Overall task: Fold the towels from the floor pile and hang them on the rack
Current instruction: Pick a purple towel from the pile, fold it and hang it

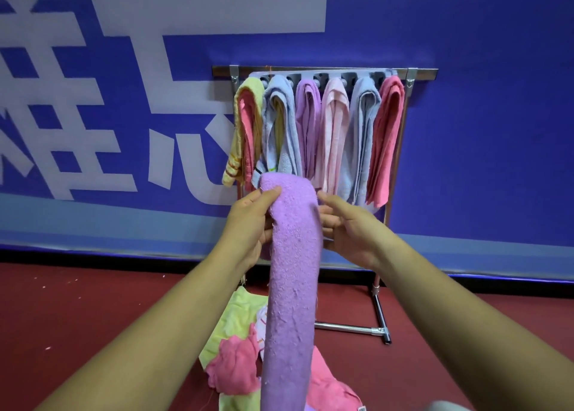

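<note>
Both bare forearms are reaching forward and converging. The left hand point(251, 224) is pinching the purple towel's point(295, 286) edge, thumb on top; the right hand point(351, 230) is gripping the opposite edge, fingers curled.

**Person's body: two bare arms in view**

Left hand point(248, 221) and right hand point(351, 227) are uncovered. Left forearm point(161, 317) and right forearm point(450, 302) are likewise bare along their whole visible length, down to the lower edge. A pale grey patch point(444, 406) at the bottom edge may be clothing; cannot tell.
</note>
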Demonstrator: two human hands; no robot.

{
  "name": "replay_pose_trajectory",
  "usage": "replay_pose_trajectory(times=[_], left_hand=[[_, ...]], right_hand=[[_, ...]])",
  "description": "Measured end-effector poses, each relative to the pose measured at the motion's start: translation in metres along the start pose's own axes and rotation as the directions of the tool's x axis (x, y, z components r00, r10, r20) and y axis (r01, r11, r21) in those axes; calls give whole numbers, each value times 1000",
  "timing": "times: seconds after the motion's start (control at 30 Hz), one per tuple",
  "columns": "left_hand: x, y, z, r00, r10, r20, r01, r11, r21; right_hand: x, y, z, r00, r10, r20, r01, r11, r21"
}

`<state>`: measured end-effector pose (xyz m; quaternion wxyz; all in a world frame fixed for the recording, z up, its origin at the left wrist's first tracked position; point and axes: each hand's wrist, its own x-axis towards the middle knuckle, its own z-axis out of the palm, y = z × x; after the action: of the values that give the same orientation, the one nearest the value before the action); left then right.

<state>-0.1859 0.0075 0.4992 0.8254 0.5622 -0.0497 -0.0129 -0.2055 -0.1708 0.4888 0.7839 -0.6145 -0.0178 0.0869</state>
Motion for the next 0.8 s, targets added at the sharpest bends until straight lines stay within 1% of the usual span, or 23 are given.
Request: replay_pose_trajectory(times=[0.07, 0.13, 0.27, 0.4, 0.5, 0.6, 0.67, 0.73, 0.8], left_hand=[[3, 2, -1, 1000, 2, -26, -1, 1000, 20], [5, 4, -1, 999, -10, -40, 12, 999, 43], [7, 7, -2, 998, -24, -53, 27, 997, 70], [8, 9, -3, 996, -36, -81, 41, 997, 64], [10, 10, -3, 991, -64, -121, 71, 996, 49], [11, 11, -1, 984, -92, -155, 91, 996, -15], [7, 9, 2, 988, -124, -96, 119, 991, -60], [1, 4, 3, 985, -165, 50, 167, 985, -46], [-3, -5, -1, 966, -172, 191, 177, 984, -6]], right_hand=[[-1, 7, -1, 999, 10, 46, -7, 998, -67], [-3, 10, -1, 997, -20, 71, 28, 994, -109], [-4, 11, -2, 993, -27, 116, 33, 998, -56], [-3, 10, -2, 981, 32, 190, -18, 997, -75], [-2, 9, -2, 978, 29, 206, -12, 996, -85], [-1, 5, -1, 988, -55, 142, 73, 990, -124], [1, 1, 0, 991, -118, 70, 127, 982, -142], [3, -5, 1, 987, -159, 8, 159, 982, -99], [6, -11, 1, 985, -169, -41, 168, 985, -38]])
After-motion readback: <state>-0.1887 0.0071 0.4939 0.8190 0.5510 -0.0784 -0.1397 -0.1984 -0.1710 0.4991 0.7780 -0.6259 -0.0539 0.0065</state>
